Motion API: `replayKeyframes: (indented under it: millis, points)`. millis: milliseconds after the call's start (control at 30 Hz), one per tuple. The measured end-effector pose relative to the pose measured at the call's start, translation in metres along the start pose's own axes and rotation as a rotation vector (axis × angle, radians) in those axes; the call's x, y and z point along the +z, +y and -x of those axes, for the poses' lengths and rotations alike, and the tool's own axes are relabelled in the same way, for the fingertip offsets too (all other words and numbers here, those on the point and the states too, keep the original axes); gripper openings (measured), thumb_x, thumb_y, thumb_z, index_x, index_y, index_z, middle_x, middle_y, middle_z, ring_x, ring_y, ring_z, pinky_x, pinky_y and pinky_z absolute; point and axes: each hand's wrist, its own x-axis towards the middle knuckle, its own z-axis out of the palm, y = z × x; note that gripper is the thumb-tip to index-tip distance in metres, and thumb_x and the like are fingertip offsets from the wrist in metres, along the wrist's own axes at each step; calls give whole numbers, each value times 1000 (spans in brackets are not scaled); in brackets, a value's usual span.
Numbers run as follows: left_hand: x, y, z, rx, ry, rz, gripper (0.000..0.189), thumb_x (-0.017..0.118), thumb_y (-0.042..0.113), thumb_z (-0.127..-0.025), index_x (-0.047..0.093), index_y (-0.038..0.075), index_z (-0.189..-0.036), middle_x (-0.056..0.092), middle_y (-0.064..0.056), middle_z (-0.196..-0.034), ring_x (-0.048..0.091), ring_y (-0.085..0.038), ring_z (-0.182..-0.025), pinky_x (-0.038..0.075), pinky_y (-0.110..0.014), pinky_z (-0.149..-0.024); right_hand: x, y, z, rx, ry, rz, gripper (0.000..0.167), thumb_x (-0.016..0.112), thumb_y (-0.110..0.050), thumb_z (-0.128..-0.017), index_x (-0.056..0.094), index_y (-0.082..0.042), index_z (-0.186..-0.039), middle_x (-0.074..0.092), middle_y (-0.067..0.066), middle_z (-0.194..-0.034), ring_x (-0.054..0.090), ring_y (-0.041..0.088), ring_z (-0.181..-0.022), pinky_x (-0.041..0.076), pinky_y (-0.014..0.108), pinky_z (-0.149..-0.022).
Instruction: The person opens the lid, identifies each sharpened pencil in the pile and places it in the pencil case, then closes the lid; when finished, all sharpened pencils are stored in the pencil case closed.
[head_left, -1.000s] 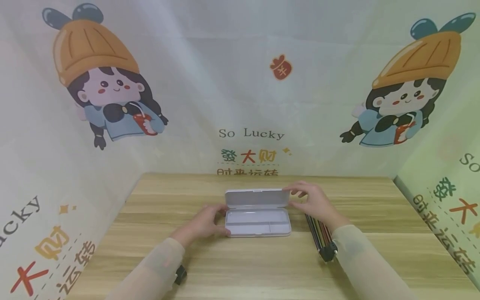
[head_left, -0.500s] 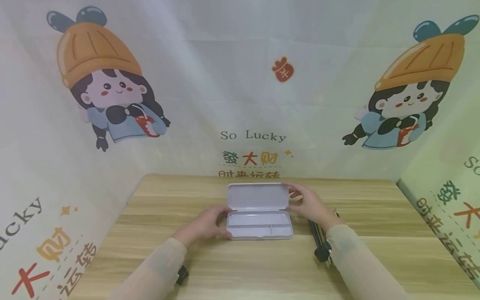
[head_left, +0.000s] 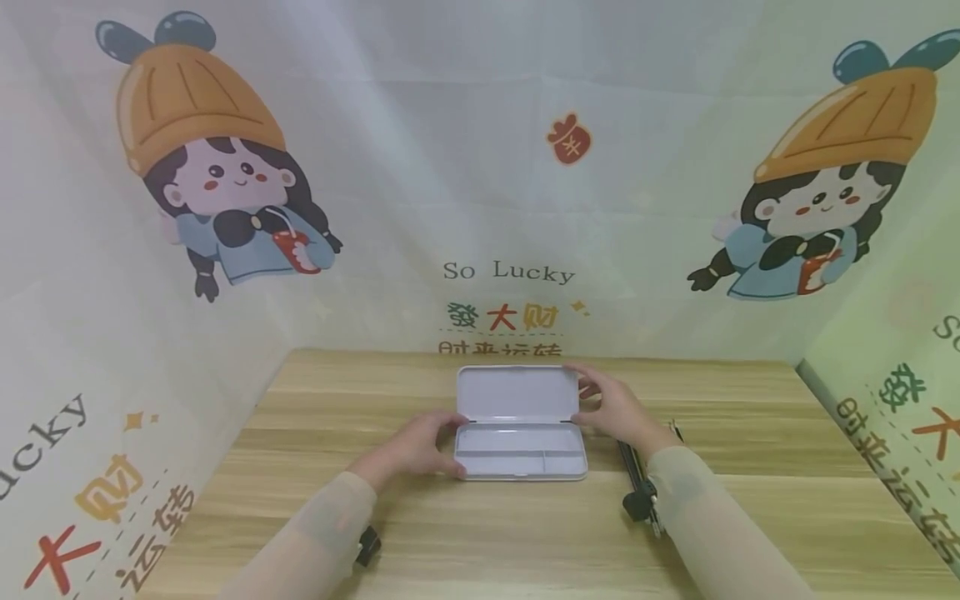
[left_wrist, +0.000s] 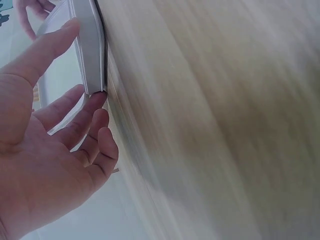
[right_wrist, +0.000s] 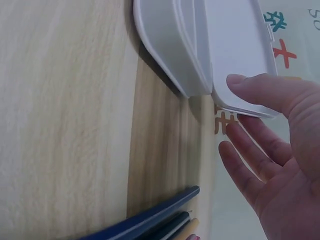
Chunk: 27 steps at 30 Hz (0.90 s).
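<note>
A white pencil case (head_left: 525, 478) lies open on the table, its lid (head_left: 517, 393) raised at the back. Its base shows a long compartment and two smaller ones, with nothing in them. My left hand (head_left: 416, 446) holds the base's left end, thumb at the front corner and fingertips at the back corner. My right hand (head_left: 611, 408) pinches the lid's right edge; in the right wrist view its thumb lies on the lid's inner face and the fingers are behind. Several pencils (right_wrist: 160, 215) lie to the right of the case, partly hidden by the right forearm in the head view.
The wood-grain table (head_left: 450, 533) reaches back to a printed cloth backdrop (head_left: 420, 167) with cartoon figures and lettering, which also hangs along both sides. Small black devices sit at the left wrist (head_left: 367, 546) and right wrist (head_left: 639, 502).
The lid has tilted further back with my right hand on it, so more of its inner face shows. Over the last half second hands and case have barely moved.
</note>
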Motion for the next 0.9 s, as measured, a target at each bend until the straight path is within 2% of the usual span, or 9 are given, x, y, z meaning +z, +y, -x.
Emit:
replayKeyframes:
  millis: [200,467,700,900]
  points:
    - [2,-1,0,7,0,12,81,95,17,-68,60,3,-139,59,-21,-145,51,-41,-139,38,-56,-122,-4,-6,6,-3,12,-41,76,79,2,-84,48,-9,-153,61,24,-133,64,36,-115,62,44,-96]
    - [5,-5,-5,-11,7,10,82,96,18,-66,60,5,-139,60,-20,-144,52,-40,-138,39,-55,-121,-11,-14,21,-38,82,-63,67,72,-7,-95,44,-10,-156,53,25,-146,61,40,-120,58,53,-100]
    - [4,-3,-3,-6,-4,17,82,96,17,-67,59,3,-139,58,-22,-145,51,-42,-139,38,-56,-121,-28,-11,42,-6,170,-34,48,60,-15,-104,50,-4,-150,59,26,-141,64,41,-118,58,51,-96]
    - [2,-2,-3,-32,-3,18,83,96,18,-68,59,6,-141,57,-22,-148,49,-42,-141,37,-56,-122,-46,-4,59,51,212,55,39,59,-9,-104,58,-1,-142,65,28,-131,67,40,-108,60,49,-87]
